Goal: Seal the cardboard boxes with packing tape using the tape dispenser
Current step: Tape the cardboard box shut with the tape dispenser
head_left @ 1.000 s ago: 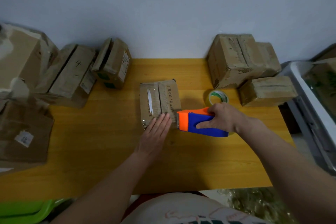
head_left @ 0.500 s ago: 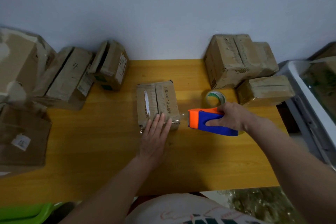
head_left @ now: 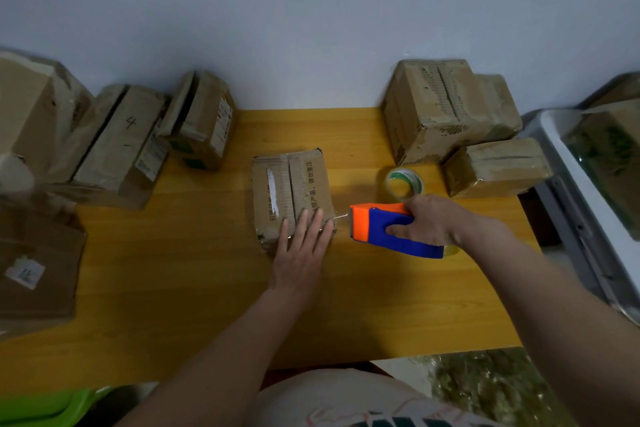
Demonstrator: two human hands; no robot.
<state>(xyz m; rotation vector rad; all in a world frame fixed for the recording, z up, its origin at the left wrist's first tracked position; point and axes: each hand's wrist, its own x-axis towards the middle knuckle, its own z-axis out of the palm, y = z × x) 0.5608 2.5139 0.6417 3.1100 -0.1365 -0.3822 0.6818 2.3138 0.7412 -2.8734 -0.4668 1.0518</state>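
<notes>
While left hand point(head_left: 300, 253) presses flat on box point(head_left: 294, 184) printed "请勿重压", right hand point(head_left: 427, 218) fingers grip tape dispenser point(head_left: 384, 230).

Left hand point(head_left: 300, 250) flat, fingers straight, right hand point(head_left: 429, 218) curled in a grip

Left hand point(head_left: 300, 253) lies flat, fingers straight, on the near end of a small brown cardboard box point(head_left: 291, 191) mid yellow wooden table point(head_left: 173, 270). Right hand point(head_left: 429, 220) grips an orange-and-blue plastic tape dispenser point(head_left: 384, 229) just right of the box, a clear tape roll point(head_left: 405, 182) behind it.
</notes>
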